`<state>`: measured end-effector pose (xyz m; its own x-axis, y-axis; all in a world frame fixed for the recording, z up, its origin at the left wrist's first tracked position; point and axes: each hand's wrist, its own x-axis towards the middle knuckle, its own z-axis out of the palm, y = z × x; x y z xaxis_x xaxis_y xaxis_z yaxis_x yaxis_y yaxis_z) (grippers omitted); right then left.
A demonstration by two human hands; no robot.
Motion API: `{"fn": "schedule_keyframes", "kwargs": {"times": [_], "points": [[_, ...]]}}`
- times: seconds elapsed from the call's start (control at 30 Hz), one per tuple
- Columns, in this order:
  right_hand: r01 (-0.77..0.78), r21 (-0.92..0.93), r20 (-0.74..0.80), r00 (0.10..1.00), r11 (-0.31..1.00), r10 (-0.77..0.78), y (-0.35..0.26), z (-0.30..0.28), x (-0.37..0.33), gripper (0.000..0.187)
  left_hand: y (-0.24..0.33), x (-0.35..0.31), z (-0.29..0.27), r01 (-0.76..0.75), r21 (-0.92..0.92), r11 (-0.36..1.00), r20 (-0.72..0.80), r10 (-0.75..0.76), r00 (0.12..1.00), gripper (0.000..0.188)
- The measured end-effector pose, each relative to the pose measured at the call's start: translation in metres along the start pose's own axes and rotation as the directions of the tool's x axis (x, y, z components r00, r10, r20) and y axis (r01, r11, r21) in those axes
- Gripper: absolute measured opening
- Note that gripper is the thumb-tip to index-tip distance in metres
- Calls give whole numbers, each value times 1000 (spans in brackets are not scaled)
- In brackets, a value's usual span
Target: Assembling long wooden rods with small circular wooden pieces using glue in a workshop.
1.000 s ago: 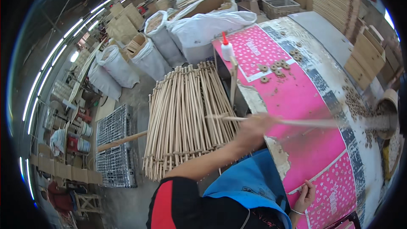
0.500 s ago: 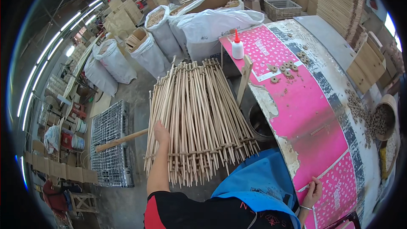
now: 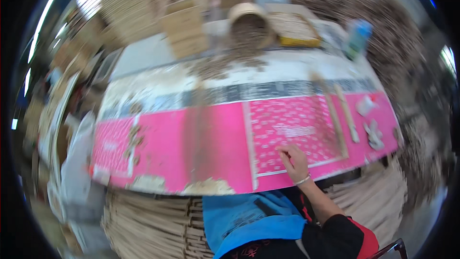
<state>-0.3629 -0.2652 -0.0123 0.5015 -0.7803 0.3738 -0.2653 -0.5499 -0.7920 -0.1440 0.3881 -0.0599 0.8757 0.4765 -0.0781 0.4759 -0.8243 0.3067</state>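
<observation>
My right hand is over the patterned near part of the pink-covered table, a pale band around its wrist. Its fingers are curled in toward the thumb; blur hides whether something small is between them. To the right of this hand lie two wooden sticks, a longer one and a shorter one. Beyond them are a small white bottle and a crumpled white thing. My left hand is out of view.
Small brown rings are scattered at the table's left. A tipped round tub spills many small brown pieces near the far edge, beside a yellow-edged box. A blue-topped can stands far right. Bundled sticks lie below the table's front edge.
My view has swung right, from the stick pile to the table. The left hand, earlier at the pile, has left the picture. The right hand remains over the table.
</observation>
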Motion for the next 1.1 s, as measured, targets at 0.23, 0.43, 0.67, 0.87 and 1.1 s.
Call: {"fn": "schedule_keyframes", "kwargs": {"times": [0.23, 0.43, 0.67, 0.87, 1.1], "points": [[-439, -693, -616, 773, 572, -154, 132, -235, -31, 37, 166, 21, 81, -820, -23, 572, -187, 803, 565, 44], [-573, -601, -592, 787, 557, 172, 195, -307, -60, 41, 399, -174, 85, -919, -394, 15, -66, 997, 44, 37], [-459, -245, -582, 774, 854, 249, 140, -325, -42, 29, 445, -293, 106, -877, -457, -147, 46, 981, -189, 31], [-150, -410, 43, 982, 900, 183, 111, -191, 2, 35, 453, -321, 129, -848, -445, -288, 89, 928, -362, 35], [-126, -595, -80, 992, 794, 97, 231, -114, 188, 19, 453, -322, 126, -888, -346, -304, 142, 918, -370, 46]]}}
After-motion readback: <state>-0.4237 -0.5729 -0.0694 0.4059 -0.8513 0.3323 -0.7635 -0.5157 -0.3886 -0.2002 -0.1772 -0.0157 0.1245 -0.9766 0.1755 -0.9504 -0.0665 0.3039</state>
